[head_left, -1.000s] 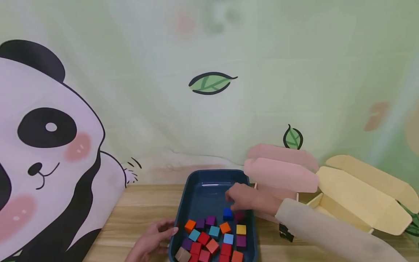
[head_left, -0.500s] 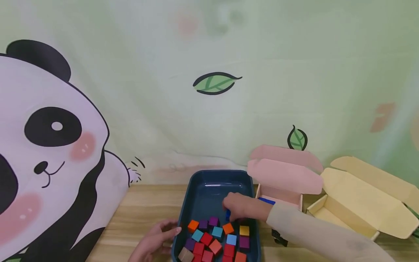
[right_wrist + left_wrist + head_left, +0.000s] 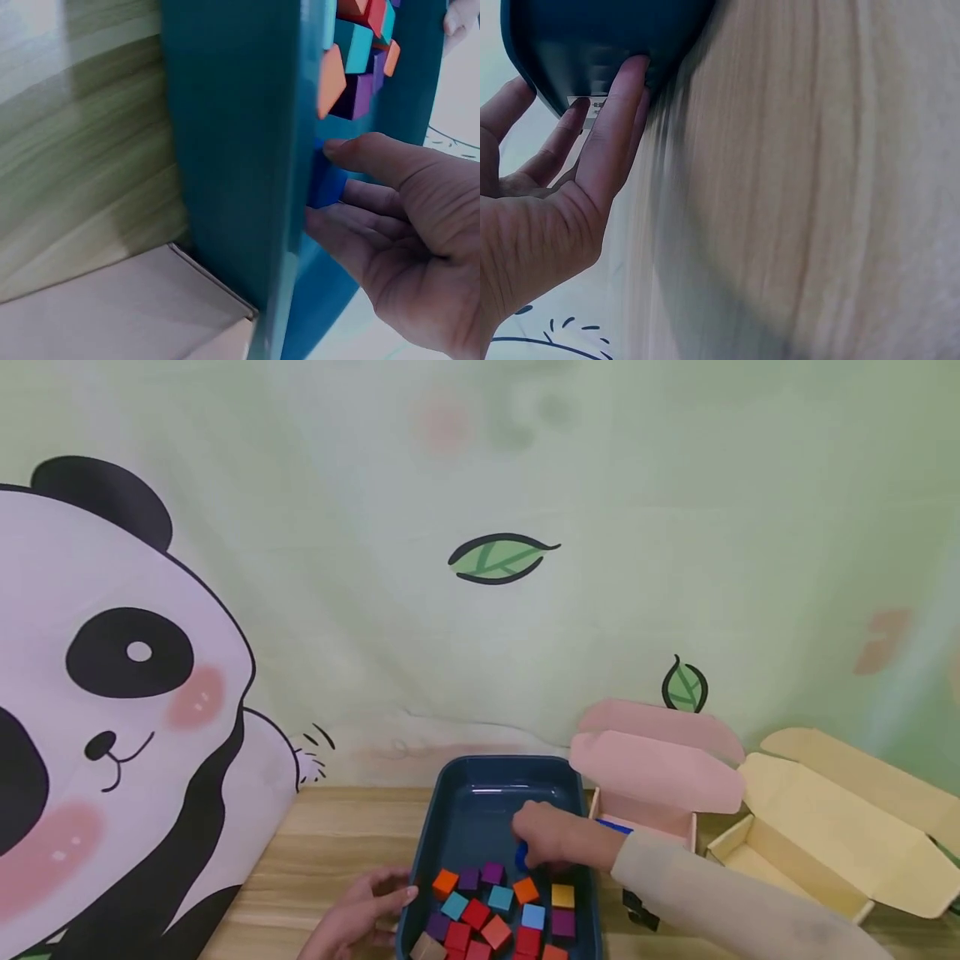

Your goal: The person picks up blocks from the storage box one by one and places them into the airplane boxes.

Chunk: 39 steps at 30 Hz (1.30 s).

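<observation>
Blue block [image 3: 326, 180] located inside the dark blue tray [image 3: 480, 827], close to the wall on the pink box's side; the right hand [image 3: 551, 837] has it pinched between thumb and fingers [image 3: 341, 240], the gap narrowed to the block's width. The far side of the contact is covered by the hand, so the exact number of fingers bearing on it is uncertain. Handling estimate: light, stiff, probably painted wood, hard to damage; flat faces look smooth and mildly slippery, so hold best taken across two opposite faces, clear of the corners. Left hand [image 3: 360, 914] lies against the tray's opposite long side, fingers extended along the outer wall, thumb at the rim, nothing pinched. Containers: tray carries loose cubes massed toward the near end, red, orange, purple and teal, plus a yellow block [image 3: 562, 896] and a light blue block [image 3: 533, 916]; some lean on one another. Pink box [image 3: 663, 768], lid up, stands just beside the tray and shows a blue piece [image 3: 615, 827] within, partly hidden by the forearm. Yellow box [image 3: 817, 814], lid also raised, sits further right on the table [image 3: 337, 827].
</observation>
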Each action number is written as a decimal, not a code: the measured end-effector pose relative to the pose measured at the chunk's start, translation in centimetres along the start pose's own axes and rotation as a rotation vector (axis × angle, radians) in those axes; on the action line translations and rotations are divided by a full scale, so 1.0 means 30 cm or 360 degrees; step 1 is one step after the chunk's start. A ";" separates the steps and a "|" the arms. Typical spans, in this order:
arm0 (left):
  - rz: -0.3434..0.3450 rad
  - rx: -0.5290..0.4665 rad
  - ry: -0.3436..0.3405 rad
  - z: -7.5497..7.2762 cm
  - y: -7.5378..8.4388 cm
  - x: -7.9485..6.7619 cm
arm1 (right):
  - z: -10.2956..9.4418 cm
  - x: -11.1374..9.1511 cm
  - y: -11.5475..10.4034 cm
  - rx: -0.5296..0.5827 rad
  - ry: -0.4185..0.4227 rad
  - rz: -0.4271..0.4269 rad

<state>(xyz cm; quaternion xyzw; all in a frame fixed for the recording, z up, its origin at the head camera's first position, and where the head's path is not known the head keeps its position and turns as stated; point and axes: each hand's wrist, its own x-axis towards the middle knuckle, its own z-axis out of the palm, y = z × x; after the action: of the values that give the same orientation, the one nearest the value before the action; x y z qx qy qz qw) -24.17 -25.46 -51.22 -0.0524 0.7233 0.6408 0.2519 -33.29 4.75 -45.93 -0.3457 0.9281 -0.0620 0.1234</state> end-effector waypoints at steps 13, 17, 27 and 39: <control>-0.0050 -0.0052 -0.0026 -0.009 0.002 -0.002 | -0.148 -0.038 0.049 -0.0034 0.0166 -0.0052; -0.0018 -0.0087 -0.0051 -0.012 -0.008 -0.006 | -0.198 -0.057 0.082 -0.0150 0.0184 -0.0083; -0.0025 -0.0094 -0.0065 -0.008 -0.007 0.005 | -0.255 -0.110 0.191 -0.0265 0.0126 -0.0143; -0.0029 -0.0045 -0.0010 -0.002 0.000 0.002 | -0.271 -0.136 0.228 -0.0319 0.0104 -0.0063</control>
<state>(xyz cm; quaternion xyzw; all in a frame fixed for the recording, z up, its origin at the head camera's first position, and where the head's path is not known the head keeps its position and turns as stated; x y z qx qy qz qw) -24.25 -25.49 -51.25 -0.0606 0.7127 0.6489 0.2594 -36.80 12.82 -38.71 -0.3724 0.9262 0.0174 0.0565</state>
